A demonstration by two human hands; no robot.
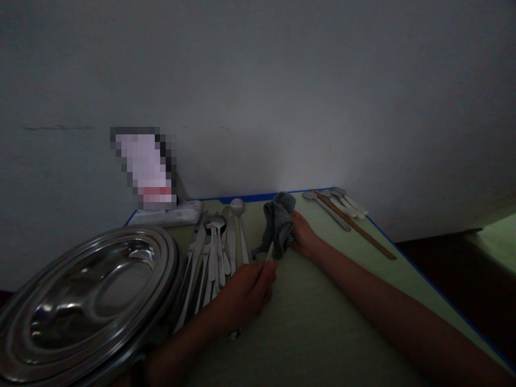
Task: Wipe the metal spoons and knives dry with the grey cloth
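Just right of the table's middle, my left hand (252,290) is closed around the thin pale handle of a utensil (270,253). The utensil's far end disappears into a dark grey cloth (278,223), so its kind does not show. My right hand (302,234) grips that cloth from the right, bunched around the utensil. Left of the cloth lie a round-bowled ladle (237,205), several metal spoons (215,221) and table knives (197,242). To the right of my right hand rest a long-handled spoon (322,207), brown chopsticks (363,231) and white-handled cutlery (350,207).
Stacked oval steel platters (169,252) take up the left side of the green table (314,322). Behind them a blurred-out upright screen (143,166) stands by a white box (167,216). A grey wall (282,97) runs along the back. Blue trim marks the table's edge.
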